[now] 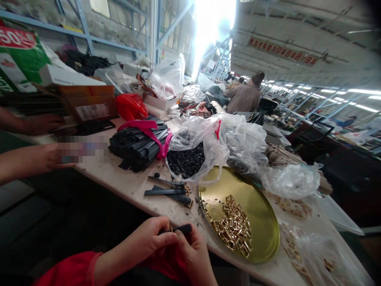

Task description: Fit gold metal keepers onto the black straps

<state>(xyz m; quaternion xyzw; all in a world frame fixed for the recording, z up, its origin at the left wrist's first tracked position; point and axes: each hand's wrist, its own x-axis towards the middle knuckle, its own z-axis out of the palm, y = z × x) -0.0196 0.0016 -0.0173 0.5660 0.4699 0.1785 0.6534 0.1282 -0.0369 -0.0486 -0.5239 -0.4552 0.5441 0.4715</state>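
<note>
Low in the view at about 6 o'clock, the black strap (182, 228) sits between both hands, its free end poking out toward 2 o'clock just short of the table edge (166, 212). The left hand (149, 238) is curled nearly closed, thumb and forefinger pinching the strap where a small gold buckle (171, 228) glints at its near end. The right hand (193, 254) is likewise mostly closed, fingertips pressed on the strap from below and the 4 o'clock side. At 2 o'clock from the hands lies a round gold tray (262, 222) holding a heap of gold buckles (232, 228). At 12 o'clock, a few finished straps (171, 191) lie on the table, with a clear bag of black loops (186, 161) beyond. A co-worker's hands (44, 159) rest at 10 o'clock.
</note>
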